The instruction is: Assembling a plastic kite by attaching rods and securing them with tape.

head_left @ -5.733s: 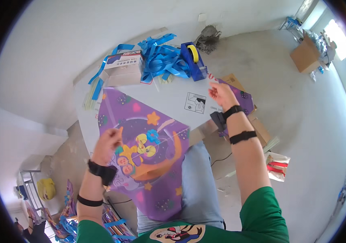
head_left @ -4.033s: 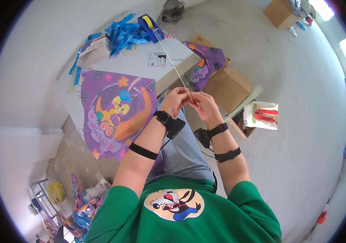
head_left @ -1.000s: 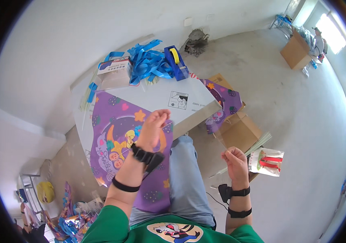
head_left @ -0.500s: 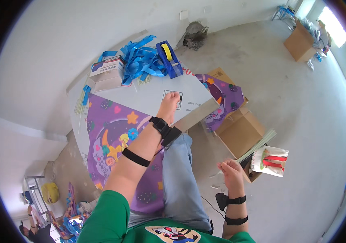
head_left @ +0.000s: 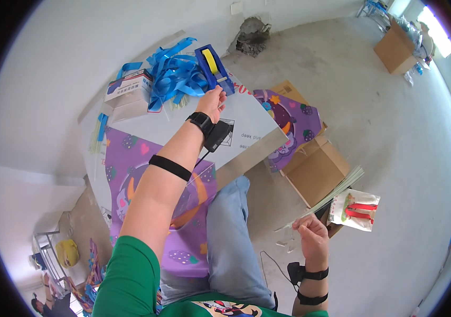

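My left hand (head_left: 213,102) reaches over the white board tabletop, its fingers closed at the near end of a blue tape dispenser (head_left: 214,66) with a yellow roll core. Whether tape is between those fingertips is hidden. A purple printed sheet (head_left: 186,256) with stars and berries lies under my left forearm and hangs over the table edge by my thigh. At the right, my right hand (head_left: 314,238) is held in a pinch above the floor, beside a bundle of thin pale sticks (head_left: 336,189). Anything in that pinch is too small to make out.
Tangled blue ribbon (head_left: 175,76) and a small white carton (head_left: 129,98) sit on the white board (head_left: 246,119). Another purple sheet (head_left: 304,119) lies by an open cardboard box (head_left: 318,171). A white printed bag (head_left: 355,210) rests beside the sticks. A person (head_left: 51,304) is at the lower left.
My left hand has moved forward and slightly left, from the middle of the board to the tape dispenser. My right hand has shifted slightly right and down, still pinched.
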Tool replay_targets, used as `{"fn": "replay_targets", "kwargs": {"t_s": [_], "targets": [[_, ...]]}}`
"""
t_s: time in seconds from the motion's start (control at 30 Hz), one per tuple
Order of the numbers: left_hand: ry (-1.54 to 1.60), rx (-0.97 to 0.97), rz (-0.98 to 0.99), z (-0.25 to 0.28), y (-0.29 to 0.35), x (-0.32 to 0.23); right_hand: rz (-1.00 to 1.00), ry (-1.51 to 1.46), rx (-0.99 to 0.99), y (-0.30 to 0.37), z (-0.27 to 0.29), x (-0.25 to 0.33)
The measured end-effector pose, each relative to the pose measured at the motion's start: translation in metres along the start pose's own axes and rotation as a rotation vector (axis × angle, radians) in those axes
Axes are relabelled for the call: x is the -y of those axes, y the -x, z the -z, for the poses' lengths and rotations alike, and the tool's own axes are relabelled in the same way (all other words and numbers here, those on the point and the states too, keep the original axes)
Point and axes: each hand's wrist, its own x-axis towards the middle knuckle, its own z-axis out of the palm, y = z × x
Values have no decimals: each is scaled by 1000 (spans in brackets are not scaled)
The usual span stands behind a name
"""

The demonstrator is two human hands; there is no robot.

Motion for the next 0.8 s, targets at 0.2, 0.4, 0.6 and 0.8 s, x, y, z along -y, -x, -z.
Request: {"fn": "replay_targets", "kwargs": {"t_s": [0.2, 0.4, 0.6, 0.8], "targets": [[97, 33, 20, 3, -27, 3, -53, 22, -16, -1, 12, -25], [196, 44, 38, 4, -31, 2, 0, 74, -28, 5, 0, -12], [239, 40, 59, 0, -27, 1, 28, 90, -56, 8, 1, -11], [91, 3, -78, 5, -36, 11, -130, 185, -114, -7, 27, -55]]}}
